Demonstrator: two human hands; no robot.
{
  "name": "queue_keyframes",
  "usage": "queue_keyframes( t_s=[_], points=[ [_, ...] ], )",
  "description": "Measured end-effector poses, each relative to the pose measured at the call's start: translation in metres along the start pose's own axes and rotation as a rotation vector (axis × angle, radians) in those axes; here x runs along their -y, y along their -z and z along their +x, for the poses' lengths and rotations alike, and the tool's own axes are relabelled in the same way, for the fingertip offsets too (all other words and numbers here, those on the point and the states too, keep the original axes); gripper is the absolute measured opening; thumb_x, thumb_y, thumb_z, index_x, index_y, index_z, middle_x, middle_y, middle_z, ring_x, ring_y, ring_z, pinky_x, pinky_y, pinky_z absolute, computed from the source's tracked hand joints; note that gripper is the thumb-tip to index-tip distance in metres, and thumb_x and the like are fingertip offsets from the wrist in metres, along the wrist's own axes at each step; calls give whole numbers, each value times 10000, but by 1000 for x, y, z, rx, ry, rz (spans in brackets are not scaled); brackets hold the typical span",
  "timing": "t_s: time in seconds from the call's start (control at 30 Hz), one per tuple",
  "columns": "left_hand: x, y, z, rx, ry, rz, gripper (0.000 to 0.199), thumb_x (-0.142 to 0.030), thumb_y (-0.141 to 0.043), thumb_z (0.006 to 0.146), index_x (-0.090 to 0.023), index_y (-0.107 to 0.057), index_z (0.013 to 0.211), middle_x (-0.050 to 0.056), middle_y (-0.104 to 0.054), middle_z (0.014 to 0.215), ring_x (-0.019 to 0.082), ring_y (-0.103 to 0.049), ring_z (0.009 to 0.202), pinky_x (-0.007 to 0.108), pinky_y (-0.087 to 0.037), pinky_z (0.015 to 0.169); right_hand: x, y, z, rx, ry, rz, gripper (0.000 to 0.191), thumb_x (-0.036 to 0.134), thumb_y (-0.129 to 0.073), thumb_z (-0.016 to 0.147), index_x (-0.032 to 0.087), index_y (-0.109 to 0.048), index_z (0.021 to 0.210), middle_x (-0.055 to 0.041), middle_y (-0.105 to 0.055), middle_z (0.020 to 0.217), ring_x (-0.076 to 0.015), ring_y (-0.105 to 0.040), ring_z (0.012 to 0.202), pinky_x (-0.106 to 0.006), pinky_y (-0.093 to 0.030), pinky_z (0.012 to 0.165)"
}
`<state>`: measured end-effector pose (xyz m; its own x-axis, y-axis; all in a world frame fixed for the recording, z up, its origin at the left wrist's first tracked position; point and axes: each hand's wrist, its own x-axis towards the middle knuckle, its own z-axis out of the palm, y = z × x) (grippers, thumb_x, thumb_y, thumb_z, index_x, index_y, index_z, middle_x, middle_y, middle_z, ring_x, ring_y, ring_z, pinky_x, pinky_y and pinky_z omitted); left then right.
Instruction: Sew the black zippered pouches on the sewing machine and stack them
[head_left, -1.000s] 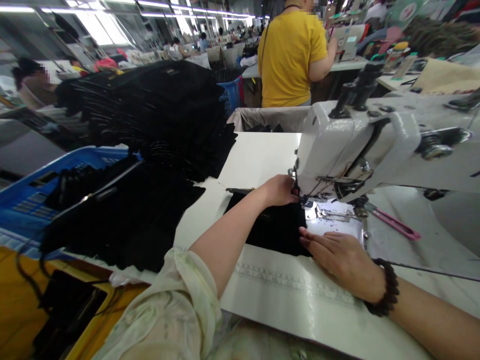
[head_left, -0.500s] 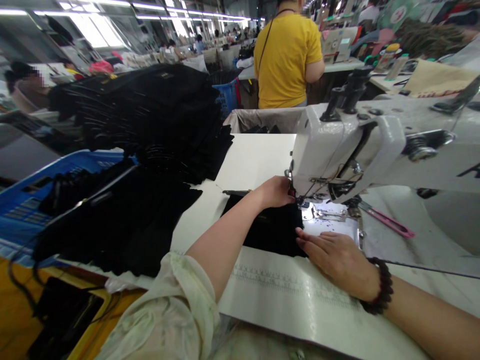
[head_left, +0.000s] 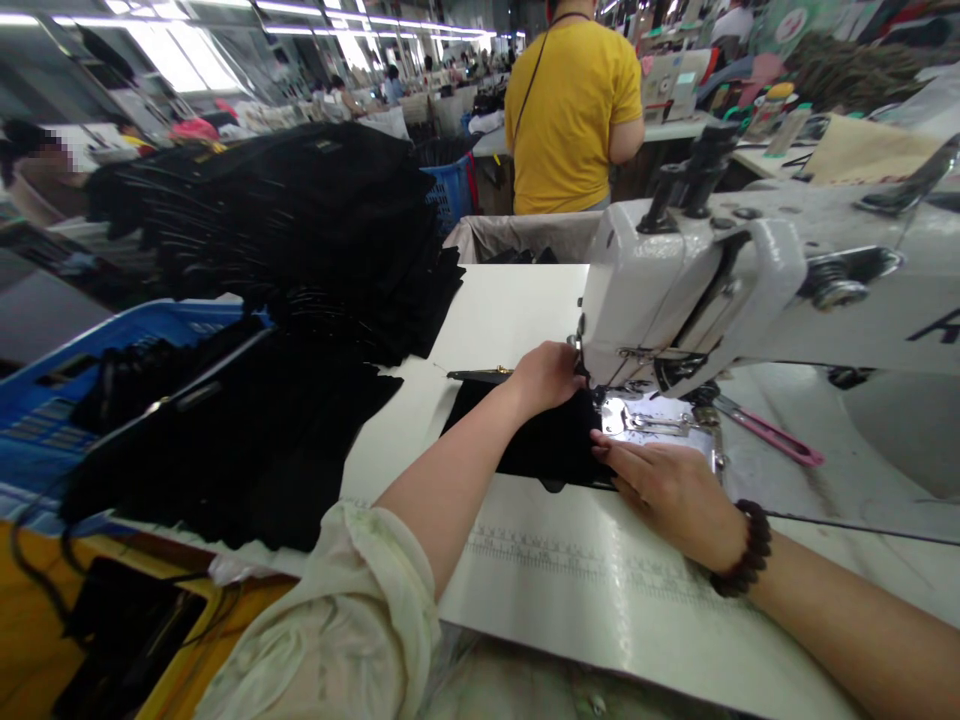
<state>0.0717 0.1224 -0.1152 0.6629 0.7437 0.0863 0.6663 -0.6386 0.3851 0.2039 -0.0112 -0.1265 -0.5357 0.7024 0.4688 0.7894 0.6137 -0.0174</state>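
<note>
A black fabric piece lies on the white table under the sewing machine head, its right edge by the needle area. A strip with a gold-coloured zipper pull runs along its far edge. My left hand is closed at the fabric's far right corner, close to the presser foot; its fingertips are partly hidden. My right hand, wearing a dark beaded bracelet, rests palm down with outstretched fingers on the fabric's near right edge. The lit metal needle plate shows between my hands.
Pink-handled snips lie right of the needle plate. Stacked black pieces rise at the left, above a blue basket. A printed ruler crosses the table front. A person in a yellow shirt stands beyond a cloth-lined bin.
The black fabric has moved slightly away from me along the needle, and its near edge now shows a small rounded tab. Both hands have shifted forward a little with it.
</note>
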Motion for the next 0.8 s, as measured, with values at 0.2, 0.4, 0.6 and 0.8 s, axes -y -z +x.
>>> queue_keyframes(
  t_s=[0.2,0.4,0.6,0.8],
  points=[
    [-13,16,-32,-17,-75,131,268,-244,-500,807,-69,-594,987,143,-565,1067,245,-511,1015,341,-417,868,-31,31,-16,286,-33,231,330,250,-518,789,189,-516,1113,-85,-611,1010,-179,-593,854,-302,-494,707],
    [-28,21,-87,71,-383,238,510,-507,-522,752,-110,-568,1069,96,-483,1232,237,-365,1192,351,-292,1009,-79,55,-37,301,72,220,351,560,-410,781,265,-599,771,-64,-580,959,-224,-566,849,-339,-480,619],
    [-31,13,-88,58,-197,-56,239,-211,-395,869,-135,-603,959,40,-616,1030,146,-557,965,252,-431,840,-46,38,-14,303,-17,42,223,387,-468,816,192,-568,773,-61,-549,812,-190,-511,726,-333,-382,647],
    [-17,13,-74,-81,235,-541,307,-258,-401,839,-135,-536,592,-23,-513,537,113,-522,550,220,-391,519,-24,10,9,102,-112,-305,188,240,-438,836,126,-571,769,-82,-563,758,-191,-493,668,-320,-308,596]
  ],
)
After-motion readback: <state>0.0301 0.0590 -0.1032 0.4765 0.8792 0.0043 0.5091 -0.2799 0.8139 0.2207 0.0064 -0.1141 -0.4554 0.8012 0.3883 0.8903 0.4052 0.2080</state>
